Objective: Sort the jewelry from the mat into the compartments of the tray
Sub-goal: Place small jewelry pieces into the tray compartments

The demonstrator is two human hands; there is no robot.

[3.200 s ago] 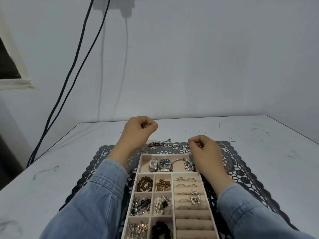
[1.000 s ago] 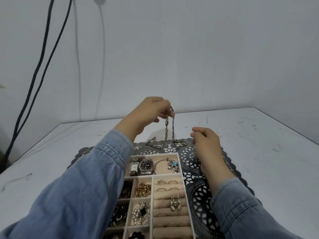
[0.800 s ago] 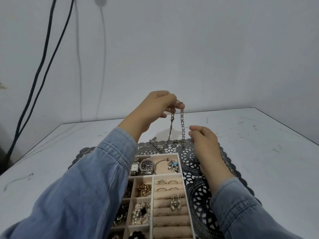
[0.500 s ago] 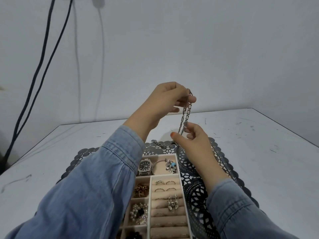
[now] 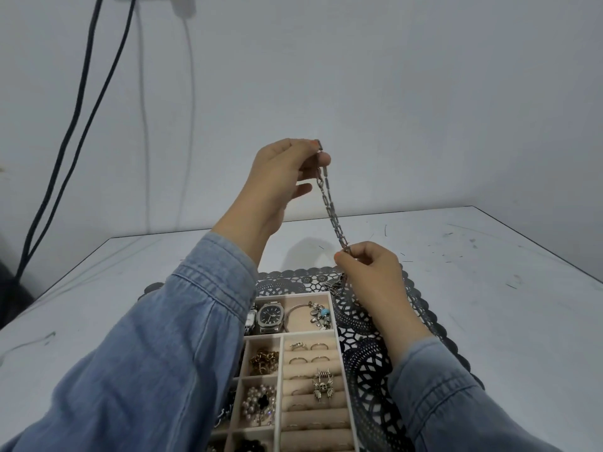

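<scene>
Tray (image 5: 336, 324) on the mat (image 5: 365, 324) on the table (image 5: 489, 288), left hand (image 5: 280, 168) above, chain (image 5: 331, 207) slanting down to right hand (image 5: 372, 272), cables (image 5: 75, 125) far left.

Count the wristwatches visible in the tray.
2, both in the far compartment of the tray: a dark-dial watch left of the bangle, and a second watch mostly hidden by the left sleeve, which may cover others.

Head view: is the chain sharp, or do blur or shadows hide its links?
Head view: the silver link chain reads sharp between left hand and right hand; soft light, no glare; faint shadow on the white table behind it.
</scene>
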